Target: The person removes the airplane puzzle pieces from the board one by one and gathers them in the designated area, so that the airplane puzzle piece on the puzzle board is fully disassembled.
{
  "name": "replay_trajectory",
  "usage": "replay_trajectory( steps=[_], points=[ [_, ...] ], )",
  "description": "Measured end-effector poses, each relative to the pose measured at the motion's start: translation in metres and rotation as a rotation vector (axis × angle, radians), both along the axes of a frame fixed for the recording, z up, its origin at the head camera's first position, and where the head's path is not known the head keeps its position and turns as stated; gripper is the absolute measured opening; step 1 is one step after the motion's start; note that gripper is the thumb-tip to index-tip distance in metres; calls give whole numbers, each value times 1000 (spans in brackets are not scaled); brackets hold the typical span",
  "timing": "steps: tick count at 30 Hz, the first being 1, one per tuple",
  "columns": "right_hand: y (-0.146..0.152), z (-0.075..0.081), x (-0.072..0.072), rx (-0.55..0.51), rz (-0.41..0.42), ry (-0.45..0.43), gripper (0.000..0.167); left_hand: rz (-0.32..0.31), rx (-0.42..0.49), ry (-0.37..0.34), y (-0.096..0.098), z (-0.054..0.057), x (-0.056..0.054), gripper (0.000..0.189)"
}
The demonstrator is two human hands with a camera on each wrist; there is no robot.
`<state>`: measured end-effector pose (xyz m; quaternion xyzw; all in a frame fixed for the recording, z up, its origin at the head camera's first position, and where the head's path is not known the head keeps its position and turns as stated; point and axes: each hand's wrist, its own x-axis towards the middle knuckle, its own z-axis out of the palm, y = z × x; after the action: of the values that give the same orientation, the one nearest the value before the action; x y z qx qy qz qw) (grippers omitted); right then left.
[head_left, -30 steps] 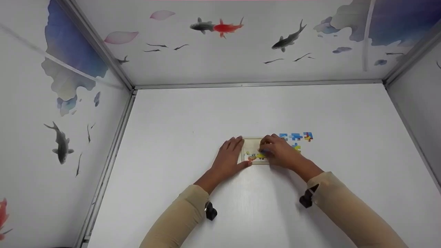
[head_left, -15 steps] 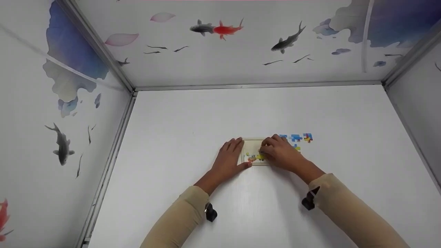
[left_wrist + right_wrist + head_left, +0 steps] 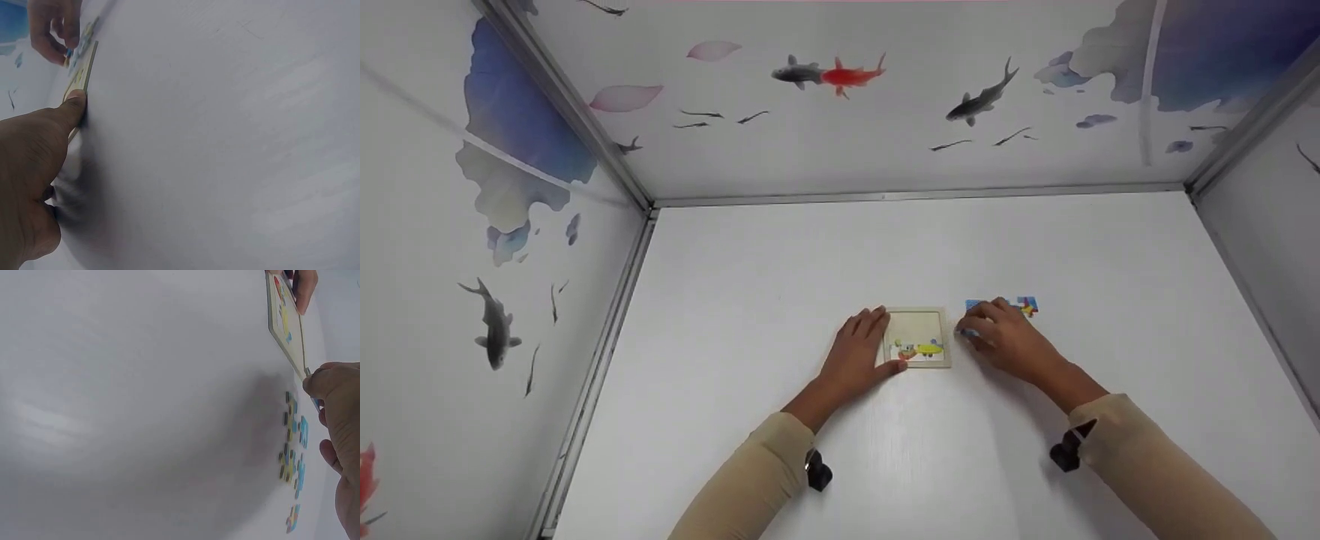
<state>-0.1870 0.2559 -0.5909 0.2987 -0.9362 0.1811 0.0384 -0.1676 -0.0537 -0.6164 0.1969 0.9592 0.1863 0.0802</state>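
Our left hand, thumb spread, touches the frame at nine o'clock; off three o'clock, our right hand pinches a puzzle piece.

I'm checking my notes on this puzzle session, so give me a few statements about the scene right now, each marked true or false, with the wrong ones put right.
1. The left hand touches the puzzle tray. True.
2. The tray is completely filled. False: pieces lie along its near side, and most of it is bare.
3. The right hand pinches a puzzle piece. True.
4. No piece lies outside the tray. False: several loose pieces lie to its right in the head view.
5. Both sleeves are beige. True.
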Motion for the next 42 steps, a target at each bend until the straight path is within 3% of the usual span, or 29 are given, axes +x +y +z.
replay_trajectory(
  steps=[8, 15, 22, 30, 37, 42],
  points=[
    [36, 5, 7, -75, -67, -68, 34, 7, 3, -8, 0, -1, 1, 96],
    [63, 2, 11, -74, -108, -33, 37, -8, -7, -14, -1, -2, 0, 99],
    [83, -3, 15, -45, -124, -73, 45, -19, 10, -2, -1, -2, 0, 98],
    [93, -3, 15, 25, -126, -119, 50, -21, 13, 9, -1, 1, 0, 96],
    [94, -3, 16, 38, -121, -85, 50, -23, 8, 5, -1, 0, -1, 96],
    [93, -1, 15, 40, -88, -37, 42, -12, 30, -9, -2, 0, 0, 95]
  ],
)
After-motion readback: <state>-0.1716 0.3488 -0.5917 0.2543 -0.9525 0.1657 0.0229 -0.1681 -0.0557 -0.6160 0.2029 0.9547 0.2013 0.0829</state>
